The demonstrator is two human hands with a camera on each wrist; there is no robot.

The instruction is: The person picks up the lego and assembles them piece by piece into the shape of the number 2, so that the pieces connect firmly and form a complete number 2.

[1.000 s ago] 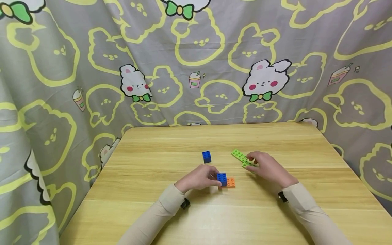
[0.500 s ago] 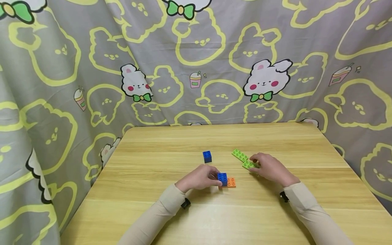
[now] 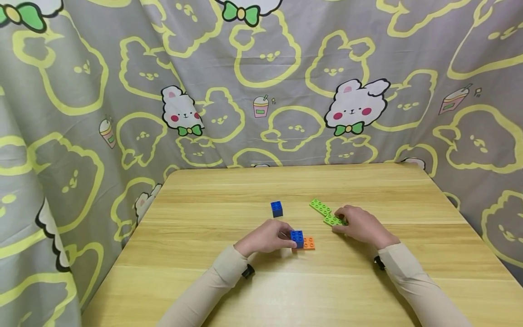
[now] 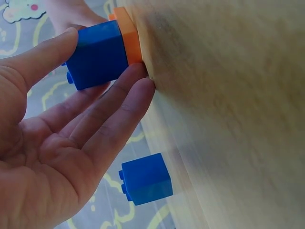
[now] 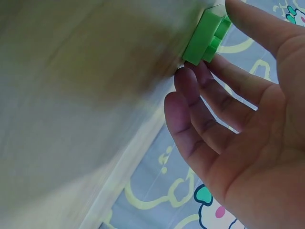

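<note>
My left hand (image 3: 267,237) pinches a blue toy building brick (image 3: 297,239) between thumb and fingers. This brick sits on the left part of a flat orange plate brick (image 3: 309,243), whose right studs show. In the left wrist view the thumb lies on one side of the blue brick (image 4: 97,55), with fingertips near the orange plate (image 4: 129,36). My right hand (image 3: 363,225) holds the right end of a flat light-green plate brick (image 3: 333,220) between thumb and fingers. Its fingers hide that end. A second green plate (image 3: 320,206) lies at its far left corner, seemingly touching.
Another blue brick (image 3: 276,209) stands on the wooden table (image 3: 229,195) beyond my left hand. A patterned curtain (image 3: 294,109) hangs behind the table and along its sides.
My right hand has shifted slightly right along the near green plate, uncovering more studs; its thumb lifted off and came back at the near edge. The left hand stays at the blue brick.
</note>
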